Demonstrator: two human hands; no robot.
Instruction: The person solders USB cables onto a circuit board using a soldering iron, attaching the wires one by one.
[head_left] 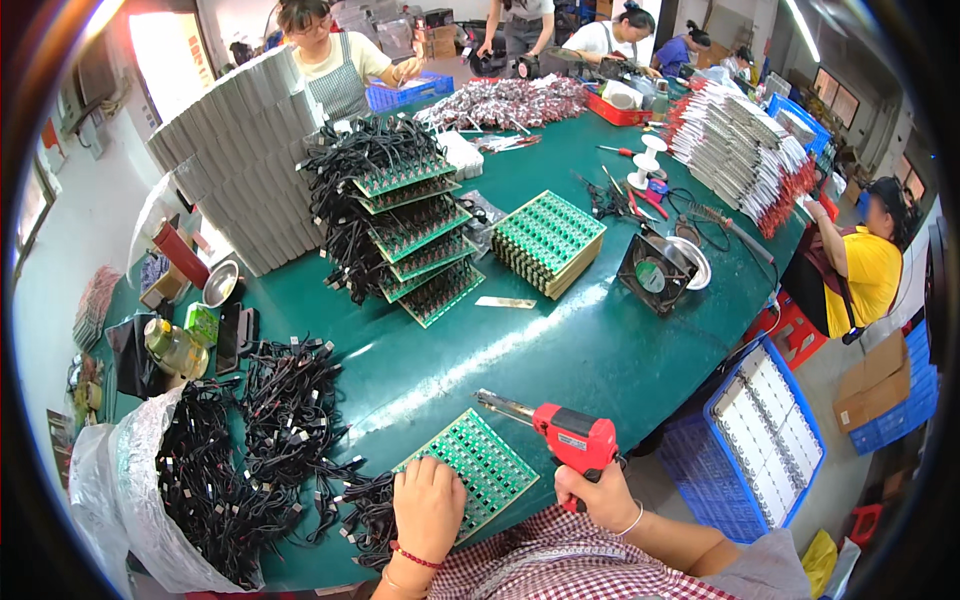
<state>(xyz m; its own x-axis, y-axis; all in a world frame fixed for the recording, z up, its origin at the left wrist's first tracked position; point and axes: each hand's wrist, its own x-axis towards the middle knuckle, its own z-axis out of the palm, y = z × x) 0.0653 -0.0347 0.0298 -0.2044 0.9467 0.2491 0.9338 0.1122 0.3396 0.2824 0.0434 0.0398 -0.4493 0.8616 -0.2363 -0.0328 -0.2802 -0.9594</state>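
Soldering gun (pixel 578 437) in right hand (pixel 600 496)

From where I stand, I see 1 flat green board (pixel 485 462) with rows of tiny parts. 1 red and black soldering gun (pixel 582 442) points its long metal tip left, near the board's far corner. Black cords (pixel 368 508) bunch up at the board's left.
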